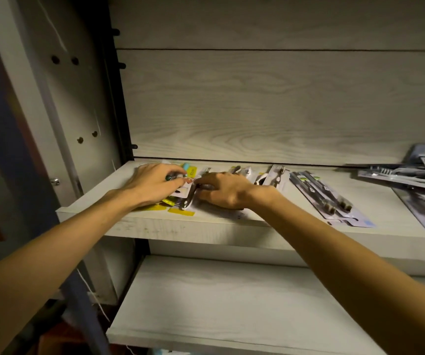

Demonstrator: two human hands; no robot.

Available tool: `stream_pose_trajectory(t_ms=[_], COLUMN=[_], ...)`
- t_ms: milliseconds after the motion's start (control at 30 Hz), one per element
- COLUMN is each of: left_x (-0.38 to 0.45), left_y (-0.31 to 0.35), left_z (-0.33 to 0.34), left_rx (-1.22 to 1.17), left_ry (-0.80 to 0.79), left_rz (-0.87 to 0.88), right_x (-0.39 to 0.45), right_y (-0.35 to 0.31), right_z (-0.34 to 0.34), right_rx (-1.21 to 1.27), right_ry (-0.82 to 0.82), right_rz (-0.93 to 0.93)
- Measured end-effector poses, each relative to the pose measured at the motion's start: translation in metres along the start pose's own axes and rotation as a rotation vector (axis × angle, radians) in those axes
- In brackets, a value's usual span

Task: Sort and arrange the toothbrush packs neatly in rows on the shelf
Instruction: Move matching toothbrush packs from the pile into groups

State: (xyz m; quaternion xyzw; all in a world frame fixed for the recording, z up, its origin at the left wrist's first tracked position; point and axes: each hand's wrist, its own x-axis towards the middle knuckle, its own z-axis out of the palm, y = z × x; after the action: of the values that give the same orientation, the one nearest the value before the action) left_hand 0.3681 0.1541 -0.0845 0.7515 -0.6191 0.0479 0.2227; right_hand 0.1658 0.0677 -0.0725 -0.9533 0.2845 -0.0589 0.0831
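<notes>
Head view showed the left hand (152, 181) and right hand (221, 189), fingers curled, pinching a white toothbrush pack (184, 189) between them on the shelf (180, 229), above yellow packs (180, 210). Right of that pack lay a dark twin pack (326, 196), then a jumbled pile (411, 175). Packs looked light, stiff, slippery; edges seemed best for gripping.

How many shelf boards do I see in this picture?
2. The upper shelf holds the toothbrush packs, and both hands work on it. The lower shelf lies below. More boards may be out of view.
</notes>
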Motion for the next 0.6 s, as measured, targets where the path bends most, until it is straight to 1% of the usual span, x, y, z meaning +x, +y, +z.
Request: stream_pose_trajectory(t_ms=[67, 167, 233, 267, 333, 400, 433, 600], left_x=[-0.002, -0.005, -0.005, -0.004, 0.001, 0.009, 0.014, 0.043], left_y=[-0.001, -0.001, 0.003, 0.007, 0.020, 0.039, 0.049, 0.116], left_z=[0.001, 0.000, -0.002, -0.003, -0.003, -0.001, 0.001, 0.018], left_rx=[0.005, -0.035, -0.020, 0.011, 0.041, 0.000, -0.014, -0.035], left_ry=[-0.016, -0.064, -0.080, -0.073, -0.011, 0.063, 0.084, 0.082], left_rz=[0.012, 0.024, 0.018, 0.023, 0.045, 0.080, 0.105, 0.228], right_x=[0.001, -0.005, -0.012, -0.017, -0.025, -0.035, -0.041, -0.093], right_y=[0.000, 0.014, 0.025, 0.030, 0.036, 0.046, 0.053, 0.110], right_z=[-0.001, -0.007, -0.008, -0.008, -0.012, -0.022, -0.029, -0.050], right_rx=[-0.025, -0.029, -0.001, 0.037, 0.154, 0.276, 0.296, 0.138], right_ry=[-0.025, 0.033, 0.087, 0.123, 0.209, 0.303, 0.342, 0.423], right_rz=[0.013, 0.049, 0.070, 0.078, 0.079, 0.094, 0.110, 0.239])
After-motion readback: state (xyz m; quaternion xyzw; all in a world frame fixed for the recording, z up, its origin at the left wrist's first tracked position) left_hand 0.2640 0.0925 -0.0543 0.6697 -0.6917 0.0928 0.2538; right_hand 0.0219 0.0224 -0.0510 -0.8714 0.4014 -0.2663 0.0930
